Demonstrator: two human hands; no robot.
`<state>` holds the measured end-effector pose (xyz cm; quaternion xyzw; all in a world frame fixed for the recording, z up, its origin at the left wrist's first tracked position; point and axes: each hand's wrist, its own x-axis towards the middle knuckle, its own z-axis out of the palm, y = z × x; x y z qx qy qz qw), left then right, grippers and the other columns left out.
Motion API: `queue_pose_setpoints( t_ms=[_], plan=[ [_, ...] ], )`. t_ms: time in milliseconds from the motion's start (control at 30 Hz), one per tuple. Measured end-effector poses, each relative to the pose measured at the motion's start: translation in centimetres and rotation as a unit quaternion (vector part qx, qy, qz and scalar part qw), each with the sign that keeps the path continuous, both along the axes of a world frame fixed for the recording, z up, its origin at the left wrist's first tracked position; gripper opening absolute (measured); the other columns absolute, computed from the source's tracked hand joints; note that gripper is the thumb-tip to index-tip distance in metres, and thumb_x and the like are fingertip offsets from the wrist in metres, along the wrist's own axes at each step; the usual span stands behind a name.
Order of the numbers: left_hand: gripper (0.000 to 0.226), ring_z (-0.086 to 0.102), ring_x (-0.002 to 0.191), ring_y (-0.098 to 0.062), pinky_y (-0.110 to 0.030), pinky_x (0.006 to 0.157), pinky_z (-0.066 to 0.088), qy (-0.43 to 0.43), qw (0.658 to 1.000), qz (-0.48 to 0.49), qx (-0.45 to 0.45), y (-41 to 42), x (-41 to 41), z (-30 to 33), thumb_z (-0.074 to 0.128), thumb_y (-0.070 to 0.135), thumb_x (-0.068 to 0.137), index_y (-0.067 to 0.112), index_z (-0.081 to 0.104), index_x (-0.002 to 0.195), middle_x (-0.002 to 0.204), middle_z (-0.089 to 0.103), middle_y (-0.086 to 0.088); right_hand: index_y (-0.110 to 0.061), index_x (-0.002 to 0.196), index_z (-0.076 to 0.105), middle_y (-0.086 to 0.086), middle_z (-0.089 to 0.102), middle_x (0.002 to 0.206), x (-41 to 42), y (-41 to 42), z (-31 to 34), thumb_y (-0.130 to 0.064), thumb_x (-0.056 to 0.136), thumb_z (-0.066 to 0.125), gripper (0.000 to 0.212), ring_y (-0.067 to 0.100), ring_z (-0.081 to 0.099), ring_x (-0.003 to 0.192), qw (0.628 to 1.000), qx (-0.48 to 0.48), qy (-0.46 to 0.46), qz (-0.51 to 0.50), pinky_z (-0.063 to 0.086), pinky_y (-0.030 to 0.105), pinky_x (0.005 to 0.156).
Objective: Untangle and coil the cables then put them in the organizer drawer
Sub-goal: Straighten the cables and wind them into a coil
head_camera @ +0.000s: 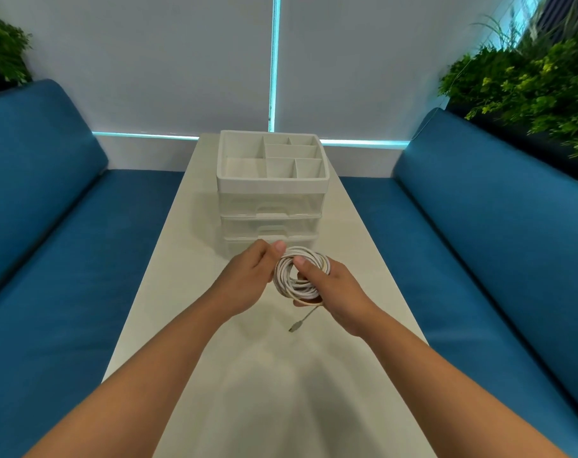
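A coil of white cable [297, 279] is held just above the white table [363, 276], close in front of the organizer. My right hand [330, 292] grips the coil, thumb through its middle and fingers under it. My left hand [251, 279] pinches a strand at the coil's upper left between thumb and fingers. One loose end with a plug [295, 326] hangs down toward the table. The white organizer [271, 183] stands at the far middle of the table, its divided top tray empty and its clear drawers [271, 206] pushed in.
Blue sofa seats [66, 252] run along both sides of the narrow table. Green plants [528, 84] stand behind the right sofa and at the far left corner. A white wall with a lit strip closes the far end.
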<state>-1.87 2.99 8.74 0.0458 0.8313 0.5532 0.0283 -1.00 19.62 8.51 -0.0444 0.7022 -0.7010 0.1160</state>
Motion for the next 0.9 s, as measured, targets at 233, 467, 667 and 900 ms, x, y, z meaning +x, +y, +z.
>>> queue_pose_setpoints(
  t_ms=[233, 467, 667, 900],
  plan=[
    [0.039, 0.065, 0.096, -0.006, -0.036, 0.092, 0.051, 0.041, 0.998, -0.036, -0.016, 0.2, 0.4, -0.5, 0.043, 0.06, 0.094, 0.031, 0.064, 0.11, 0.101, 0.071, 0.014, -0.021, 0.094, 0.068, -0.007, 0.071, 0.075, 0.2, -0.5, -0.9, -0.034, 0.092, 0.061, 0.015, 0.017, 0.068, 0.079, 0.999, -0.01, 0.022, -0.037, 0.056, 0.044, 0.086],
    [0.054, 0.066, 0.08, -0.016, -0.046, 0.079, 0.054, 0.076, 0.994, 0.04, -0.062, 0.0, -0.2, -0.7, 0.038, 0.075, 0.083, 0.032, 0.071, 0.085, 0.077, 0.071, 0.008, -0.013, 0.112, 0.066, 0.009, 0.072, 0.103, 0.2, 0.6, -1.0, -0.018, 0.088, 0.068, 0.024, 0.019, 0.067, 0.094, 0.998, -0.025, 0.015, 0.047, 0.054, 0.035, 0.087],
    [0.037, 0.06, 0.073, -0.021, -0.036, 0.068, 0.047, 0.043, 0.998, 0.036, -0.033, 1.2, 0.5, -0.6, 0.045, 0.061, 0.092, 0.029, 0.061, 0.099, 0.076, 0.067, -0.005, -0.012, 0.087, 0.066, -0.003, 0.066, 0.07, 0.4, 0.5, -1.0, -0.005, 0.076, 0.077, 0.017, 0.012, 0.062, 0.069, 0.999, -0.032, 0.026, -0.009, 0.05, 0.02, 0.065],
    [0.054, 0.058, 0.063, -0.012, -0.031, 0.066, 0.051, -0.054, 0.997, -0.062, -0.003, 1.1, 0.9, 0.1, 0.027, 0.067, 0.093, 0.023, 0.058, 0.103, 0.077, 0.065, -0.004, -0.013, 0.086, 0.07, 0.004, 0.07, 0.072, 0.3, 0.2, -0.3, -0.018, 0.078, 0.077, 0.012, 0.013, 0.064, 0.065, 0.999, -0.014, 0.028, -0.035, 0.052, 0.024, 0.056]
  ],
)
